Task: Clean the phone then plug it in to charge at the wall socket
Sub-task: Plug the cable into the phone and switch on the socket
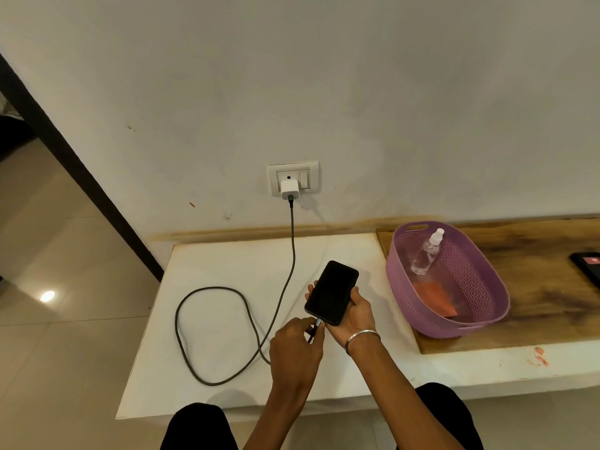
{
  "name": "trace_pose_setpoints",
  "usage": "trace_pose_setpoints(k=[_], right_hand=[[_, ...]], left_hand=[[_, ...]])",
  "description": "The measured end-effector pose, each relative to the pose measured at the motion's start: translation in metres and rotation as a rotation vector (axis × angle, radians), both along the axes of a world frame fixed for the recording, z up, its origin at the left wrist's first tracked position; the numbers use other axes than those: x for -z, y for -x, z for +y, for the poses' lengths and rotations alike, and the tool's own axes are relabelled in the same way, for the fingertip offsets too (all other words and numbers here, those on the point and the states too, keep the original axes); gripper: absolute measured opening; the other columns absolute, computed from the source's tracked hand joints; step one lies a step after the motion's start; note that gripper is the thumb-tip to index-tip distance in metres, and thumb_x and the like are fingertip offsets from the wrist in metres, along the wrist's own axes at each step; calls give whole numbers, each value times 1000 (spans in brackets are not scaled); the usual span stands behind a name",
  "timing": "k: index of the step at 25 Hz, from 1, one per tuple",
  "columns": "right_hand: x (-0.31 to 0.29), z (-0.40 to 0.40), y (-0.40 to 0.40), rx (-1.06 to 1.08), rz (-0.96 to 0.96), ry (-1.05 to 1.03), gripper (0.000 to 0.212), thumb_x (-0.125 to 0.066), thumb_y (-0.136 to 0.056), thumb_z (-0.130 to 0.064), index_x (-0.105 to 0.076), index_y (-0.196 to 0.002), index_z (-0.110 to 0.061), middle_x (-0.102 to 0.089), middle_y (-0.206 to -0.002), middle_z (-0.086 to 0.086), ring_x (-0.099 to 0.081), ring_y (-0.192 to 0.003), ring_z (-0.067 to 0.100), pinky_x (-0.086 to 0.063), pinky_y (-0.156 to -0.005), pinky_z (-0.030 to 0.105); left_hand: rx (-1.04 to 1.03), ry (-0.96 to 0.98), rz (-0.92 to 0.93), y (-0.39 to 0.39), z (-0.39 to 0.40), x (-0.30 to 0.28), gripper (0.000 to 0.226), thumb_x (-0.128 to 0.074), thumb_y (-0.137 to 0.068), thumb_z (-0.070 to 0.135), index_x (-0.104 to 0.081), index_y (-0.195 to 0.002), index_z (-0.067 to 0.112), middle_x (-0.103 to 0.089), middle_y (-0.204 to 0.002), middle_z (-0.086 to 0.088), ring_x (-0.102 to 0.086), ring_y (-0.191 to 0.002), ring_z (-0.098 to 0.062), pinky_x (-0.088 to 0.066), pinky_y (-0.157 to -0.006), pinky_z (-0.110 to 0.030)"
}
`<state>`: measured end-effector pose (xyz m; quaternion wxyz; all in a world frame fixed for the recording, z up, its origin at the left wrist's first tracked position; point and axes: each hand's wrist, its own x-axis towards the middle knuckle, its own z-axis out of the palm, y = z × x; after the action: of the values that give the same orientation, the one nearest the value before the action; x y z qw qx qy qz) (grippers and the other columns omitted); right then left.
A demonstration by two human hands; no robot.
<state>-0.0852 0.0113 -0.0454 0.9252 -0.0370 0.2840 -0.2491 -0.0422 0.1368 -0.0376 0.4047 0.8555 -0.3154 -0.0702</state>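
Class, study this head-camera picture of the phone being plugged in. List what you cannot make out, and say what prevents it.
1. Whether the cable plug is fully seated in the phone: left hand fingers cover the joint.
2. Dark device at right: cut off by the frame edge.
3. Wall socket switch position: too small.

White ledge [227, 264]: cable [207, 336], wooden board [552, 271].

Both forearms enter from the bottom centre of the frame, bare, with no sleeves visible. The right wrist carries one thin, plain silver metal bangle [361, 338]. The left hand [297, 347] and right hand [354, 315] show no rings or gloves. Black trousers cover both knees: left knee [198, 428] at bottom centre-left, right knee [449, 414] at bottom centre-right.
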Motion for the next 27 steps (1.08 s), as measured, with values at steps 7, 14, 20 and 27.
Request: trace_pose_setpoints(k=[7,14,20,27], right_hand=[[26,-11,1,-35,284,98,47,-43,-96,-45,-54,-130,-15,-62,-124,21,-60,-111,40,-58,-79,50],[56,-21,4,-93,538,131,46,-48,-94,-47,-60,-121,-12,-67,-115,21,-64,-104,39,-59,-79,50],[51,-28,-4,-233,743,253,38,-44,-98,-43,-60,-108,-10,-68,-99,14,-64,-93,35,-57,-74,44],[37,-45,1,-452,1145,761,37,-49,-97,-27,-63,-104,7,-70,-102,24,-68,-94,39,-55,-91,51]], left_hand=[[-16,-65,242,-6,0,15,46,-64,-84,62,-74,-111,25,-74,-84,15,-70,-78,-4,-48,-79,-16],[-39,35,743,-33,-9,36,31,-52,-102,24,-65,-125,7,-75,-91,-2,-76,-69,-13,-63,-69,-27],[-49,102,1017,-46,-12,44,25,-54,-99,0,-67,-121,-2,-76,-95,-13,-76,-73,-20,-61,-63,-22],[-60,104,997,-48,-11,52,24,-56,-97,-1,-67,-118,-2,-76,-87,-9,-76,-69,-19,-61,-61,-22]])
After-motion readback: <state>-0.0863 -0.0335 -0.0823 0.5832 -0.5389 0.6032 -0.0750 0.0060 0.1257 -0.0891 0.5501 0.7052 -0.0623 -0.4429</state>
